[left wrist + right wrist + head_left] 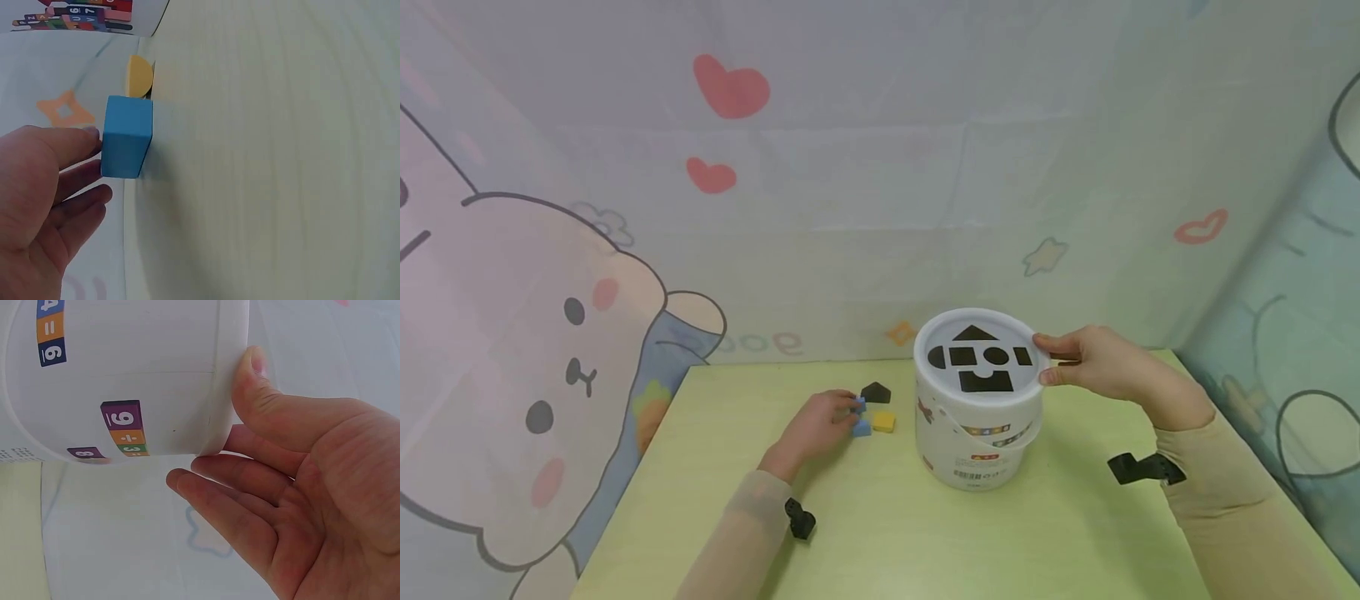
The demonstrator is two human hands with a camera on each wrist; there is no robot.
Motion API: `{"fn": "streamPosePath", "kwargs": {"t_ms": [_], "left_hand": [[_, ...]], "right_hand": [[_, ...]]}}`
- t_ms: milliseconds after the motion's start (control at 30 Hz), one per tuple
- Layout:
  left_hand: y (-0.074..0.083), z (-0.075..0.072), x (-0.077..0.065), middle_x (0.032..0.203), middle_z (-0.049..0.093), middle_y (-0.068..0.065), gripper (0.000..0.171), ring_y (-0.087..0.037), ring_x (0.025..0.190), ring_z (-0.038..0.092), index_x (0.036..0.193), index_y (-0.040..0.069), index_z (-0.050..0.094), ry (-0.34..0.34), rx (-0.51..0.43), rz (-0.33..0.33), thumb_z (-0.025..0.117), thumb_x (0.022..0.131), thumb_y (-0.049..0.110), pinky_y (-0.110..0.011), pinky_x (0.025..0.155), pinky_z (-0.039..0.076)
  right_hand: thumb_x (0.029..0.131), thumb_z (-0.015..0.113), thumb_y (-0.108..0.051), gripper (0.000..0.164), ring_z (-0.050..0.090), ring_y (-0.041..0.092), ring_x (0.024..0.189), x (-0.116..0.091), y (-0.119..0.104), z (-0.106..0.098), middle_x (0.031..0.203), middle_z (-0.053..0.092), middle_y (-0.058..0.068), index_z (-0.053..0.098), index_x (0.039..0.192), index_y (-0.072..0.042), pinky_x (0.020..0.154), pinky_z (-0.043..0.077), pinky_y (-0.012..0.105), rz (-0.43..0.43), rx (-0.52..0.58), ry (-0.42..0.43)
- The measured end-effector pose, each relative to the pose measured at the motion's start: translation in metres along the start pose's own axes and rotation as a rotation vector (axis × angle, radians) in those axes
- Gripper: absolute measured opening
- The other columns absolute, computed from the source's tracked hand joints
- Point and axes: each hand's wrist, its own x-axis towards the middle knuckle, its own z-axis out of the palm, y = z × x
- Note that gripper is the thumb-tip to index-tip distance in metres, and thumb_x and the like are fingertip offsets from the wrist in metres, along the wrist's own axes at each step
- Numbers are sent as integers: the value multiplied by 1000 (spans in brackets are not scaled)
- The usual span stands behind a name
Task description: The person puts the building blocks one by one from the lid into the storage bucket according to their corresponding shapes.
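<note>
A white bucket (pixel 977 450) stands upright on the table, topped by a white lid (pixel 981 392) with dark shaped openings. My right hand (pixel 1097 362) holds the lid's right rim, thumb on the edge and fingers beside it; in the right wrist view, the lower fingers are spread away from the bucket (pixel 169 400). Left of the bucket, my left hand (pixel 816 425) has its fingertips at a blue block (pixel 127 137), touching or nearly touching its side. Beside that block lie a yellow block (pixel 883 422), rounded in the left wrist view, and a dark five-sided piece (pixel 876 392).
The pale yellow-green table (pixel 865 533) ends at a cloth backdrop (pixel 880 208) printed with hearts and a large cartoon animal. A white handle (pixel 992 440) hangs across the bucket's front. A small black device (pixel 1146 468) sits on the right wrist, another (pixel 800 521) on the left.
</note>
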Motion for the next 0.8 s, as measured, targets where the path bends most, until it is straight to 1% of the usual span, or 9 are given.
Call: {"fn": "streamPosePath", "kwargs": {"t_ms": [67, 133, 167, 233, 333, 433, 500, 567, 800], "left_hand": [[-1, -2, 0, 132, 68, -18, 25, -38, 121, 67, 127, 0, 77, 27, 51, 8, 70, 103, 6, -52, 103, 56], [-3, -3, -1, 124, 68, -15, 24, -35, 114, 68, 124, 0, 78, 42, 99, 20, 72, 101, 2, -50, 100, 57], [-3, -4, -1, 123, 68, -15, 25, -35, 113, 68, 124, -1, 78, 44, 120, 30, 73, 100, 0, -49, 100, 57], [-4, -5, -1, 128, 68, -17, 28, -37, 119, 67, 125, -1, 77, 38, 147, 52, 74, 97, -3, -50, 104, 55], [-4, -6, 0, 142, 65, -19, 34, -41, 130, 63, 130, -2, 74, -3, 148, 74, 75, 96, -5, -53, 110, 51], [-4, -5, 0, 147, 63, -19, 35, -42, 134, 61, 132, -4, 73, -40, 134, 87, 73, 97, -7, -53, 113, 49], [-5, -5, 1, 144, 65, -20, 35, -42, 133, 62, 130, -5, 73, -50, 133, 87, 73, 95, -8, -53, 113, 49], [-5, -5, 1, 139, 68, -21, 33, -42, 130, 64, 127, -6, 75, -44, 134, 87, 75, 93, -10, -53, 111, 50], [-8, -6, 0, 130, 73, -18, 30, -39, 124, 68, 121, -4, 78, -36, 122, 51, 78, 91, -10, -50, 105, 56]], "right_hand": [[99, 80, -29, 71, 56, 46, 136, 0, 0, 0, 156, 48, 23, 51, 151, 9, 106, 51, 61, -3, -1, 5], [98, 80, -29, 71, 57, 46, 136, -1, 0, -1, 156, 48, 23, 52, 150, 9, 106, 52, 60, -6, 0, 8], [98, 80, -29, 71, 57, 46, 136, -1, -1, -1, 156, 48, 23, 52, 150, 9, 105, 52, 60, -8, 1, 9], [98, 80, -28, 70, 57, 46, 136, -1, -1, -1, 156, 49, 24, 52, 150, 10, 105, 52, 60, -6, 4, 9], [98, 80, -27, 70, 57, 46, 136, -1, -2, 0, 156, 49, 24, 51, 150, 10, 105, 53, 59, -2, 10, 8], [99, 80, -28, 70, 57, 45, 136, -2, -1, 0, 155, 49, 23, 51, 151, 9, 105, 53, 59, 3, 13, 8], [99, 80, -28, 70, 57, 45, 136, -2, -1, 1, 155, 49, 22, 51, 151, 9, 105, 53, 59, 6, 13, 8], [99, 80, -28, 70, 58, 45, 135, -2, -1, 1, 155, 50, 22, 51, 151, 9, 105, 53, 59, 3, 8, 10], [99, 79, -28, 70, 57, 46, 136, -2, -2, -1, 156, 49, 24, 51, 151, 10, 106, 52, 60, -2, 17, 4]]}}
